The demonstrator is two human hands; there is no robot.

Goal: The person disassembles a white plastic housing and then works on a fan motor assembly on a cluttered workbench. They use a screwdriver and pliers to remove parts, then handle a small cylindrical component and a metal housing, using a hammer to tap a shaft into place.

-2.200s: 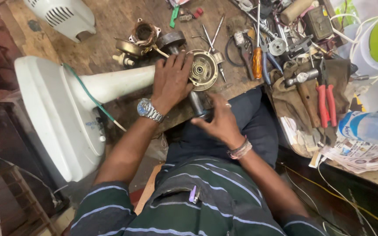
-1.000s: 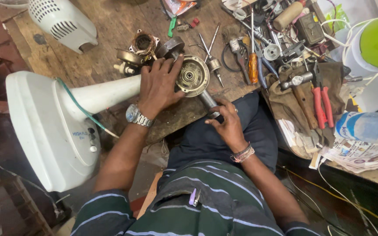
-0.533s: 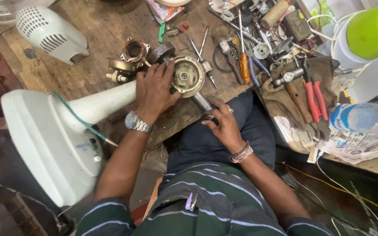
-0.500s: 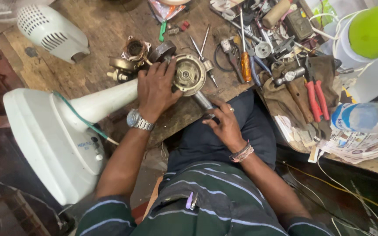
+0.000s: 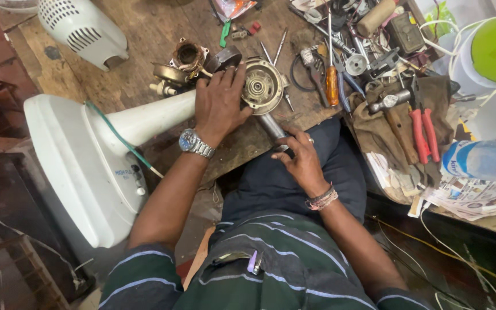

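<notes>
A: What are the fingers doing?

B: The left hand [image 5: 220,106] lies spread over the top of the white fan stand [image 5: 87,155], fingertips touching the round metal motor housing [image 5: 261,87] just right of them. The right hand [image 5: 301,159] is curled around a grey tool handle [image 5: 272,127] that reaches up to the housing.

A: Any change from earlier?

B: Both grips match half a second ago; only the camera view has shifted slightly over the tabletop [image 5: 144,34].
</notes>
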